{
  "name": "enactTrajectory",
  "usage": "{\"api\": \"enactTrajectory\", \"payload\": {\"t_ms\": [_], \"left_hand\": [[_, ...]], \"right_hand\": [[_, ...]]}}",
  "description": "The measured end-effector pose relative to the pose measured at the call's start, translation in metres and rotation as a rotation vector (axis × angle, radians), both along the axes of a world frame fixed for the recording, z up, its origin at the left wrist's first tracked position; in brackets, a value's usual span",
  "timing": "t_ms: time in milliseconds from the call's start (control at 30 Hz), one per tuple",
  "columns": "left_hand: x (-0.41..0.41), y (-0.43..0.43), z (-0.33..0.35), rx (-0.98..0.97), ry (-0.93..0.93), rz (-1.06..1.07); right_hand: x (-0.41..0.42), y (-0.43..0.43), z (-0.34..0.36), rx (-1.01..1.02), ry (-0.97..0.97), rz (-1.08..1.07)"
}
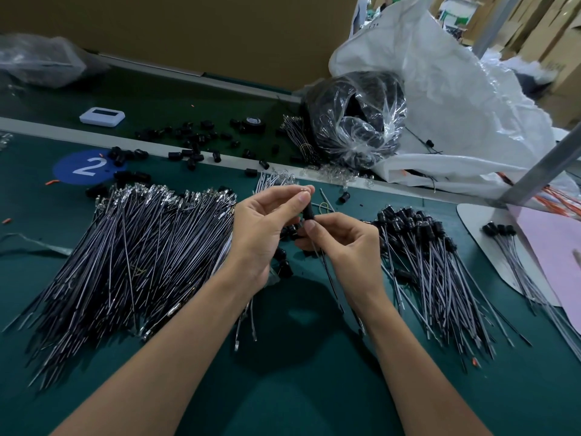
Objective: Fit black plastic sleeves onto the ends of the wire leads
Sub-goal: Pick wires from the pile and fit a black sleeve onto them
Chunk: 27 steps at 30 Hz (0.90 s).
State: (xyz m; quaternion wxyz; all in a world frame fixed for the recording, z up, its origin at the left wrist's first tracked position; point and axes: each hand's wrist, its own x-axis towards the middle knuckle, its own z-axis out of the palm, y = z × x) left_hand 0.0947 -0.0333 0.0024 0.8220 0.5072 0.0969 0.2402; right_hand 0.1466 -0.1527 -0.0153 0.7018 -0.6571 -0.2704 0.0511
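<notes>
Left hand: the left hand (267, 229) is held up over the mat, thumb and forefinger pinching the glinting top end of one wire lead (330, 278).
Right hand: the right hand (342, 243) sits just beside and below it, thumb and forefinger pinching a black sleeve (308, 212) that sits on that same lead, between the two hands.
Lead's tail: it trails down under the right hand toward the near edge.
Bare stock: a big fanned heap of unsleeved leads (141, 247) lies left of the hands, metal ends pointing away from me.
Sleeved stock: a heap of sleeved leads (424, 247) lies right of the hands, black caps at the far end; a smaller bunch (503, 234) rests on a white board further right.
Loose parts: scattered black sleeves (195, 143) litter the far strip of the bench, a few more under the hands.
Supply: a clear plastic bag of black parts (355, 121) leans against a big white sack (456, 105) at the back right.
Bench: green mat (283, 388), with a blue round sticker marked 2 (85, 166) at the left.
Odds: a small white device (102, 116) sits beyond the sticker; a pink sheet (553, 243) lies at the right edge.
</notes>
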Motion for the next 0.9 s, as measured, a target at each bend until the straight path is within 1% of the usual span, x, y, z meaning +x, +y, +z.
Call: {"api": "enactTrajectory", "payload": {"t_ms": [200, 433, 500, 567, 733, 833, 900], "left_hand": [[0.0011, 0.0063, -0.0035, 0.047, 0.010, 0.030], [0.0001, 0.0059, -0.0025, 0.030, -0.011, -0.060], [-0.0006, 0.0045, -0.0021, 0.087, -0.023, -0.093], [-0.0007, 0.0007, -0.0022, 0.154, -0.030, -0.078], [0.0009, -0.0019, -0.0045, 0.081, -0.076, 0.010], [0.0017, -0.0025, -0.0055, 0.052, -0.101, -0.056], [0.0034, -0.0027, -0.0067, 0.062, -0.073, -0.127]], "right_hand": [[-0.0011, -0.0001, -0.0012, 0.004, -0.011, -0.036], [-0.0036, 0.0003, -0.0030, -0.002, -0.056, -0.057], [-0.0043, 0.0012, -0.0040, -0.003, -0.056, -0.049], [-0.0047, 0.0020, -0.0047, 0.002, -0.059, -0.043], [-0.0028, 0.0044, -0.0037, -0.007, -0.030, -0.023], [0.0004, 0.0030, -0.0038, -0.009, -0.017, -0.051], [0.0030, -0.0001, -0.0029, 0.003, -0.031, -0.084]]}}
